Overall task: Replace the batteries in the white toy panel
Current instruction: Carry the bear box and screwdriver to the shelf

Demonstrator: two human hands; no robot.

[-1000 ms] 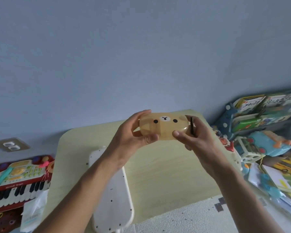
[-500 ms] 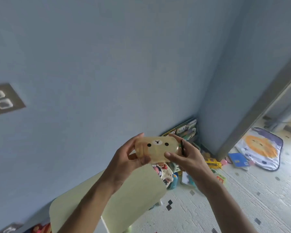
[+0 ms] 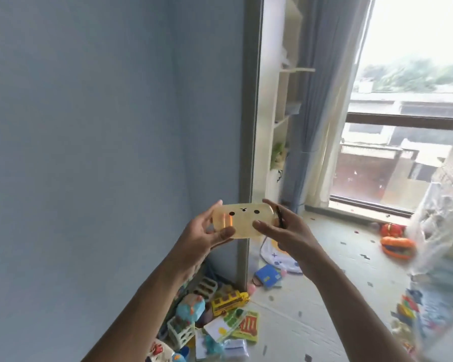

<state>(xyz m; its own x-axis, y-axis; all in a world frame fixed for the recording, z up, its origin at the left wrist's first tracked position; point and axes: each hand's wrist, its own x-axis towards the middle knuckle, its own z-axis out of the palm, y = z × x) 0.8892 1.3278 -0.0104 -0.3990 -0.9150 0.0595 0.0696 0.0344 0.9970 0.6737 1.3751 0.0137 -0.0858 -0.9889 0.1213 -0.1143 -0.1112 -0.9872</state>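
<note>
Both hands hold up a small see-through yellow case point(image 3: 242, 220) with a little bear face on it: two black dot eyes and a tiny nose. The case is up in the air in front of the blue wall point(image 3: 89, 126), level and lying on its long side. The left hand point(image 3: 202, 235) has its grip pressed on the left end of the case, thumb on the front and fingers behind. The right hand point(image 3: 285, 231) pinches the right end the same way, and a thin dark thing point(image 3: 359, 217), too blurry to name, is tucked against its fingers. Something orange shows through the case near the left thumb. The white toy panel is not in view. Down on the floor point(image 3: 324, 296) lie many toys, such as a yellow bus point(image 3: 229, 301), picture books point(image 3: 246, 326) and an orange toy point(image 3: 396, 246). A window point(image 3: 403, 126) with a blue curtain point(image 3: 314, 113) is on the right.
</note>
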